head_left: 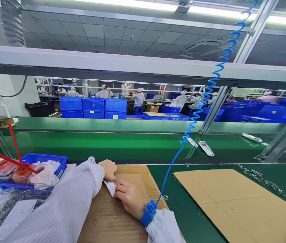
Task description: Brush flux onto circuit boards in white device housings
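Note:
A narrow white plastic shell [110, 187] with dark details near its upper end lies on a cardboard sheet [117, 222] before me. My right hand [130, 196] is closed, thumb and fingers pinching the shell's right edge; a blue wrist strap [149, 213] with a coiled blue cord circles that wrist. Over the shell's far end, my left hand [109, 169] is curled, its fingertips hidden beneath it, so whatever it grips cannot be made out. Another whitish piece [91, 160] shows just past the left sleeve.
At left, a blue tray [63, 162] holds orange-filled jars with red sticks. Several white shells [206, 148] rest on the green conveyor [133, 145]. To the right are another cardboard sheet [236, 202] and small metal parts [259, 177]. People work beyond blue bins [93, 108].

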`<move>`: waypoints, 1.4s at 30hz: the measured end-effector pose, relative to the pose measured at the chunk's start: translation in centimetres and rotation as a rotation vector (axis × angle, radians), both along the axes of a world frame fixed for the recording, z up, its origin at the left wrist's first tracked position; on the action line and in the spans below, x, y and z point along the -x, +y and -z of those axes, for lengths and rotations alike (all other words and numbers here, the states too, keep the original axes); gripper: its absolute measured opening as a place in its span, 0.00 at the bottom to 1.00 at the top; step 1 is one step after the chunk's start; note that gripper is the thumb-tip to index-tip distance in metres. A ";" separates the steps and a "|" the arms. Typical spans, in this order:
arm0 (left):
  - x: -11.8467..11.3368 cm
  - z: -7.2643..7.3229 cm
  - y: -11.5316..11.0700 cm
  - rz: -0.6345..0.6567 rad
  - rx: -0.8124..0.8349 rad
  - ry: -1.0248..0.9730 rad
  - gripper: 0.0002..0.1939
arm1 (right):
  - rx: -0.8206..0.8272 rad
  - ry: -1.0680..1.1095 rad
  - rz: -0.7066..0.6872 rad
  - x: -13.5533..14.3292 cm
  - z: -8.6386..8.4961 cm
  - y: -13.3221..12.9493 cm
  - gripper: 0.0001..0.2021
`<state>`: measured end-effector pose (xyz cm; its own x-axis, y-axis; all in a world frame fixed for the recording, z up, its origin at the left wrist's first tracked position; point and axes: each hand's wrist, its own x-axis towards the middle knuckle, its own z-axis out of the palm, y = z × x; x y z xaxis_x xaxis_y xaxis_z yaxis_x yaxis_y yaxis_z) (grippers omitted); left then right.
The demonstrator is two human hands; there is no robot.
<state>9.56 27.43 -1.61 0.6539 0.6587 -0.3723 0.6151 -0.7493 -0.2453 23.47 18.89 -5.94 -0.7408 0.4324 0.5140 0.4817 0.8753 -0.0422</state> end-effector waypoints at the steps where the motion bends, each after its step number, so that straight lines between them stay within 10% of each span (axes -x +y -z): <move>1: 0.0 0.1 0.0 0.000 -0.001 0.000 0.13 | 0.020 0.011 -0.005 0.0 0.0 0.0 0.13; 10: 0.1 0.4 0.2 -0.013 -0.013 -0.028 0.13 | 0.233 0.304 0.084 -0.1 0.4 0.1 0.10; 42: 0.0 0.5 -0.1 -0.063 -0.023 -0.074 0.13 | -0.026 -0.129 0.239 0.2 -0.8 -0.8 0.10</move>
<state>9.53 27.32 -2.13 0.6358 0.7073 -0.3090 0.6782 -0.7031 -0.2139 23.22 18.14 -5.12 -0.6792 0.5912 0.4350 0.6751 0.7358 0.0540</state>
